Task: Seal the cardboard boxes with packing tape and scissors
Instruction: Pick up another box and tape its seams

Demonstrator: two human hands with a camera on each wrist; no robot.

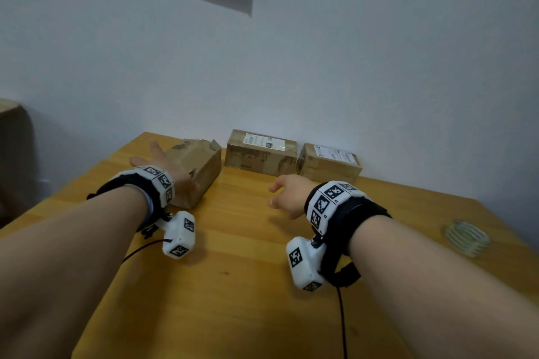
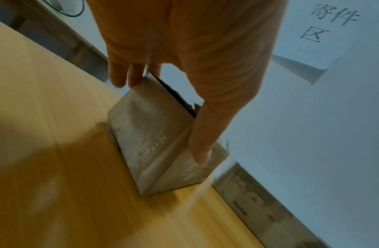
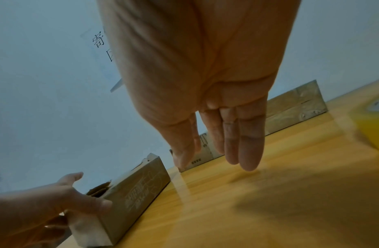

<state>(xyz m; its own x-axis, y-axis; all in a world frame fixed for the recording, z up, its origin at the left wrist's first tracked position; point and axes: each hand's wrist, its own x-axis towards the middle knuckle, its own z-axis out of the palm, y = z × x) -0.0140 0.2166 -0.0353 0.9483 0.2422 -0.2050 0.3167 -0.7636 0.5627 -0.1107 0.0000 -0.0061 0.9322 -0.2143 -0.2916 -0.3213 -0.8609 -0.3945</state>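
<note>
Head cam: I see the left hand point(image 1: 159, 162) spread wide over the open-flapped box point(image 1: 201, 175) at the table's point(image 1: 233, 271) back left. The right hand point(image 1: 287, 195) hovers relaxed and empty. The tape roll point(image 1: 466, 237) sits far right. Left wrist cam: thumb on the box's side, fingers at its far edge. Right wrist cam: fingers straight, together, holding nothing.

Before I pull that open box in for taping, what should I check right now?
1. Left hand on the open box: ok, touching it.
2. Box flaps closed: not ok, top gapes.
3. Right hand free: ok, open, holds nothing.
4. Tape roll on the table: ok, to the right.
5. Scissors located: cannot tell, none in view.
</note>
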